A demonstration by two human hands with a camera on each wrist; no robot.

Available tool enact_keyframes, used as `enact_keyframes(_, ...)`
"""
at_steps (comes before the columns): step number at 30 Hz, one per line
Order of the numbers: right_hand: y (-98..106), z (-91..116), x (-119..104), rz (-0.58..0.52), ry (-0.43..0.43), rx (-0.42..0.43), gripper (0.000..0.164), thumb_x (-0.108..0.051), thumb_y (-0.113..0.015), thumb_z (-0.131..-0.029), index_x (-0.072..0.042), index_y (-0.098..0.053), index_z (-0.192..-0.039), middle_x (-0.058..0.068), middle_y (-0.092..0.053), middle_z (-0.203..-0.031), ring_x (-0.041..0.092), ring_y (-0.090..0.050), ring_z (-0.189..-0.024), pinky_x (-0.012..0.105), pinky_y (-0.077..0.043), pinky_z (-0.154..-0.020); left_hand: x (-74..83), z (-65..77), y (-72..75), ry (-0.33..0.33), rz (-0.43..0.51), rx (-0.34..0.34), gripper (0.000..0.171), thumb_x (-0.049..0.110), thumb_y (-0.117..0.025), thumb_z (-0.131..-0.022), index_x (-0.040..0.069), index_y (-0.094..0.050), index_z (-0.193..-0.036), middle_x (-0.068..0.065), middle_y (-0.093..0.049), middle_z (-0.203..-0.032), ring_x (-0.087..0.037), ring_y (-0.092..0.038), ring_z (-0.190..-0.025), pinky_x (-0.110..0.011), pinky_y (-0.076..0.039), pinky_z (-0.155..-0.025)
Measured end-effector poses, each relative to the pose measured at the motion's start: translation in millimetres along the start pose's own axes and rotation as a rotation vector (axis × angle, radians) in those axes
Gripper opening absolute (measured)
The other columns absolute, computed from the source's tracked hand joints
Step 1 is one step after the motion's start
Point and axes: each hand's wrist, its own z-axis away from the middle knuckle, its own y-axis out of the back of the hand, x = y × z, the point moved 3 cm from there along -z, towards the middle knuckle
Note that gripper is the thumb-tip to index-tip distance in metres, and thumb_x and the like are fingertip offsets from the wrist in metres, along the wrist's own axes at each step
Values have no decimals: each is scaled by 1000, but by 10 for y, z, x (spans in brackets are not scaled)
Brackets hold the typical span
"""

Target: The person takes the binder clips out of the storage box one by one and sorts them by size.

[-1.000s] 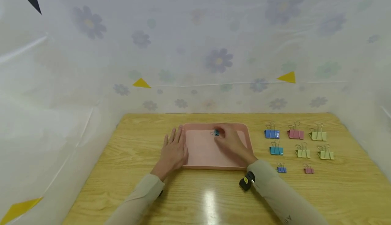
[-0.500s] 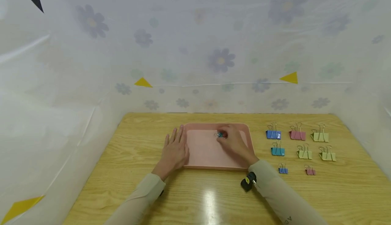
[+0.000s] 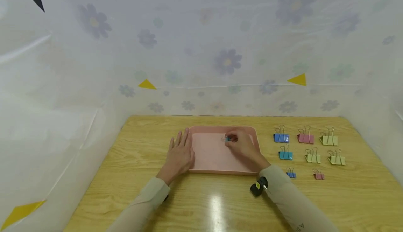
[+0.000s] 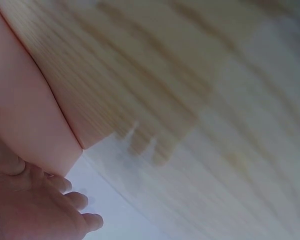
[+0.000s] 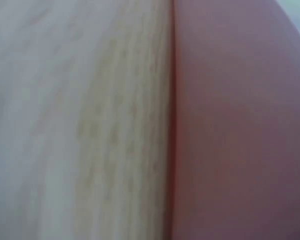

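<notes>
My right hand (image 3: 244, 144) reaches over the pink tray (image 3: 207, 158) and pinches a small teal binder clip (image 3: 228, 139) between thumb and fingers. The clip's wire handles point left, and part of its body is hidden by the fingers. At the tray's left side my left hand (image 3: 180, 156) lies with fingers straight, touching the rim. In the left wrist view the fingertips of that hand (image 4: 40, 205) show beside the tray wall (image 4: 45, 120). The right wrist view holds only the blurred tray wall (image 5: 240, 125) and table; the right hand is out of it.
Right of the tray, binder clips stand in rows: a blue one (image 3: 281, 138), a red one (image 3: 305, 138) and a yellow one (image 3: 329, 140) at the back, a teal one (image 3: 285, 155) and two yellow ones in the middle, small blue (image 3: 291, 174) and red (image 3: 319, 176) ones in front.
The right hand has shifted slightly right within the tray with the teal binder clip between its fingers. The left hand has stayed at the tray's left rim.
</notes>
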Motion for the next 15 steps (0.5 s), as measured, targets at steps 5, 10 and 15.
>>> enact_keyframes(5, 36, 59, 2, -39, -32, 18, 26, -7, -76, -92, 0, -75, -117, 10, -74, -108, 24, -70, -94, 45, -57, -86, -6, -15, -9, -3, -16, 4, 61, 25, -32, -110, 0, -17, -163, -15, -14, -171, -39, -16, -155, -61, -16, -121)
enact_keyframes(10, 76, 125, -43, -109, 20, 33, 25, 1, -72, -92, 5, -74, -117, 17, -73, -113, 32, -70, -102, 51, -56, -91, -1, -23, -23, -9, -12, 6, 60, 23, -32, -109, -1, -19, -163, -16, -16, -170, -39, -17, -155, -61, -17, -121)
enact_keyframes(15, 139, 158, -93, -158, 86, 66, 24, 3, -74, -91, 9, -73, -115, 22, -72, -112, 37, -71, -101, 51, -57, -90, -2, -16, -3, -7, -16, 6, 61, 24, -33, -109, 0, -19, -163, -15, -15, -170, -39, -16, -155, -61, -17, -121)
